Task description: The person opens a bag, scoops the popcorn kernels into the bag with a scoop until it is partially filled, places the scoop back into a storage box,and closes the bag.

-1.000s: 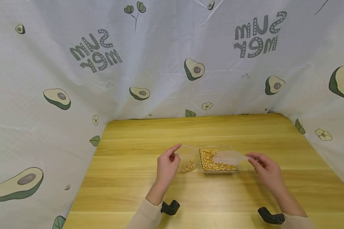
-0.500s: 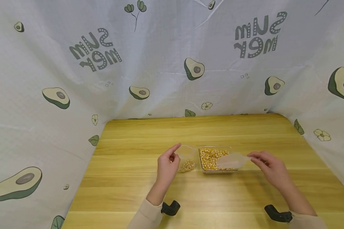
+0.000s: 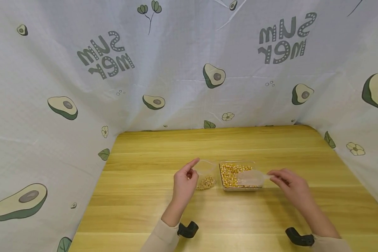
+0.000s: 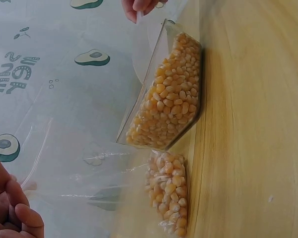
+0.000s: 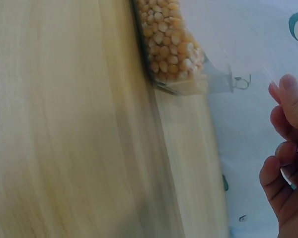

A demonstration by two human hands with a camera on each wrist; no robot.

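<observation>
My left hand (image 3: 185,182) pinches the upper edge of a clear plastic bag (image 4: 74,171), its mouth spread in the head view. Corn kernels (image 4: 170,196) fill the bag's bottom, which sits low by the table. Immediately right of the bag stands a rectangular glass container (image 3: 242,189) holding many corn kernels (image 3: 228,175). Between thumb and fingers, my right hand (image 3: 291,183) grips the thin handle of a translucent whitish scoop (image 3: 250,177). The scoop's bowl tilts down to the left, its front end at the kernels in the container's right half.
Everything stands on a wooden table (image 3: 151,154). A white curtain (image 3: 182,52) printed with avocados hangs behind and along both sides. Each wrist carries a black camera mount, the left one (image 3: 188,230) and the right one (image 3: 299,237).
My right hand drew the scoop a little to the right, then moved it slightly back left and down at the kernels. My left hand and the bag stayed in place.
</observation>
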